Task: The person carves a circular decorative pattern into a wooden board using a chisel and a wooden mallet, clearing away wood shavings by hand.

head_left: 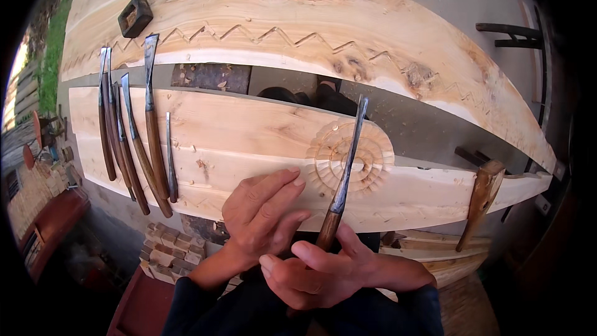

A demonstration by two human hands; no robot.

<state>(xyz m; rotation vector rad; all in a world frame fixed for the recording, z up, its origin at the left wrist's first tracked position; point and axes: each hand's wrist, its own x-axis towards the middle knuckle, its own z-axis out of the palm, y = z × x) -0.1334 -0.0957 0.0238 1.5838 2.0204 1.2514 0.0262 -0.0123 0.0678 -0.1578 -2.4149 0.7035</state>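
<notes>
Right hand [317, 270]: fingers grasp brown-handled, grey-steel chisel [341, 194], long axis toward twelve-thirty, over round pale-wood rosette [334, 155]. Left hand [262, 213]: fingers loose, empty, at ten-thirty.

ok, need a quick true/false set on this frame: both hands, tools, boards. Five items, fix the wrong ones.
1. The right hand holds a wooden-handled chisel. True.
2. The left hand grips the wooden mallet. False: the left hand is empty, and the wooden mallet lies toward the right end of the near board.
3. A zigzag groove runs along the far board. True.
4. The row of spare chisels lies on the far board's right end. False: the spare chisels lie at the left, mostly over the near board.
5. The round carving on the near board has a scalloped edge. True.
</notes>
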